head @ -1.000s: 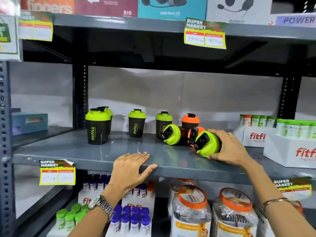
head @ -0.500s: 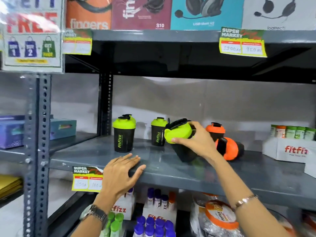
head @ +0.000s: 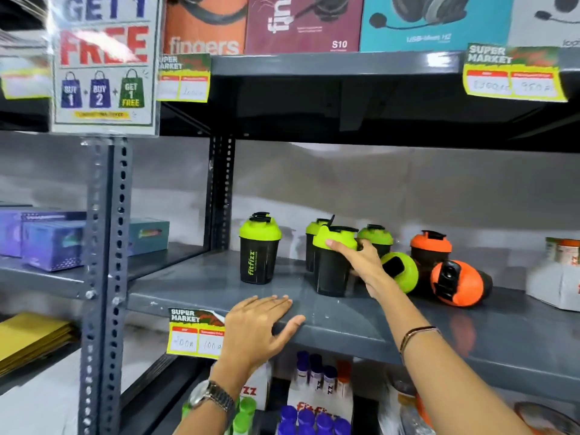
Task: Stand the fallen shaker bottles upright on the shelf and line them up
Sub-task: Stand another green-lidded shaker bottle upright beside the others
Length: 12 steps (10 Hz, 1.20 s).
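On the grey shelf (head: 361, 321) my right hand (head: 364, 265) grips a black shaker with a green lid (head: 331, 271), standing upright on the shelf. Left of it stands a green-lidded shaker (head: 260, 249) with another close behind it. Two more green-lidded shakers stand behind the held one (head: 314, 230) (head: 376, 238). A green-lidded shaker (head: 400, 271) and an orange-lidded shaker (head: 456, 282) lie on their sides to the right. An orange-lidded shaker (head: 430, 248) stands upright behind them. My left hand (head: 260, 324) rests flat on the shelf's front edge, holding nothing.
White product cartons (head: 555, 284) sit at the shelf's right end. A perforated upright post (head: 105, 277) stands left, with boxes (head: 53, 240) on the neighbouring shelf. Headset boxes (head: 301, 23) fill the shelf above. Small bottles (head: 314, 419) and jars stand on the shelf below.
My right hand carried the green-lidded shaker from tilted in the air down to upright on the shelf, left of the fallen ones. My view shifted left. The left hand stayed on the edge.
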{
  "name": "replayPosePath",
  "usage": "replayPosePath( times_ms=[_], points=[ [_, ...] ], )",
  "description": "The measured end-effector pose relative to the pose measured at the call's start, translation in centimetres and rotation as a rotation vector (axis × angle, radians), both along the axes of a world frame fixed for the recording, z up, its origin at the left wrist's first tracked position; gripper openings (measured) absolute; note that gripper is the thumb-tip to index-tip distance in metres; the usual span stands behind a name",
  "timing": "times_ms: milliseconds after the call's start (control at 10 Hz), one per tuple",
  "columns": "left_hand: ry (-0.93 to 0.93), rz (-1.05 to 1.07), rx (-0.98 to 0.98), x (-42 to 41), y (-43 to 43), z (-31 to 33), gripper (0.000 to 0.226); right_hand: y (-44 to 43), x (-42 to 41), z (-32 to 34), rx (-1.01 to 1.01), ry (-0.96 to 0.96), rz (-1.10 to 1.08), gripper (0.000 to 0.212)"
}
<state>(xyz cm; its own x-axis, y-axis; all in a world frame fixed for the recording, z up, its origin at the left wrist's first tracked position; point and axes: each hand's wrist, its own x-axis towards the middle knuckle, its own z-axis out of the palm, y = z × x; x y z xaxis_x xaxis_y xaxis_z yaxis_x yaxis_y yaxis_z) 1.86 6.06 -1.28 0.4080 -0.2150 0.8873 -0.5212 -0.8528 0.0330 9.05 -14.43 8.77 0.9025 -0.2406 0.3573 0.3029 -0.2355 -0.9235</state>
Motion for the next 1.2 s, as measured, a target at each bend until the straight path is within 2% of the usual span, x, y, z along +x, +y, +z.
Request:
replayPosePath(
  times_ms=[100,200,300,400,500,600,700,800,1000,1200],
  points=[
    [-0.012,-0.007,-0.009,0.2,0.0,-0.1,0.044,0.5,0.0,-0.6,-0.194,0.039,-0.077,0.111],
    [-0.023,-0.020,-0.019,0.3,0.0,-0.1,0.043,1.1,0.3,-1.3,-0.301,0.001,-0.182,0.119],
    [-0.033,-0.025,-0.023,0.3,0.0,-0.2,0.043,0.8,0.7,-1.5,-0.156,-0.029,-0.070,0.087],
    [-0.032,-0.028,-0.030,0.2,0.0,-0.2,0.043,0.6,0.9,-1.9,-0.070,0.011,0.094,0.069],
    [-0.038,-0.025,-0.034,0.2,-0.1,-0.2,0.043,1.1,1.0,-2.4,-0.261,0.029,-0.001,0.102],
    [-0.038,-0.022,-0.034,0.2,-0.1,-0.2,0.043,1.5,1.3,-2.6,-0.290,-0.004,-0.042,0.098],
    [-0.041,-0.020,-0.034,0.3,-0.1,-0.3,0.044,1.4,1.3,-2.7,-0.269,0.034,0.020,0.086],
    [-0.045,-0.014,-0.033,0.3,-0.1,-0.3,0.043,1.2,1.3,-3.1,-0.312,0.048,0.011,0.091],
    [-0.045,-0.006,-0.027,0.4,-0.1,-0.4,0.044,1.2,1.3,-3.2,-0.335,0.059,0.022,0.077],
    [-0.052,-0.005,-0.039,0.4,-0.1,-0.3,0.044,1.1,1.4,-3.3,-0.318,0.081,0.053,0.073]
  ],
)
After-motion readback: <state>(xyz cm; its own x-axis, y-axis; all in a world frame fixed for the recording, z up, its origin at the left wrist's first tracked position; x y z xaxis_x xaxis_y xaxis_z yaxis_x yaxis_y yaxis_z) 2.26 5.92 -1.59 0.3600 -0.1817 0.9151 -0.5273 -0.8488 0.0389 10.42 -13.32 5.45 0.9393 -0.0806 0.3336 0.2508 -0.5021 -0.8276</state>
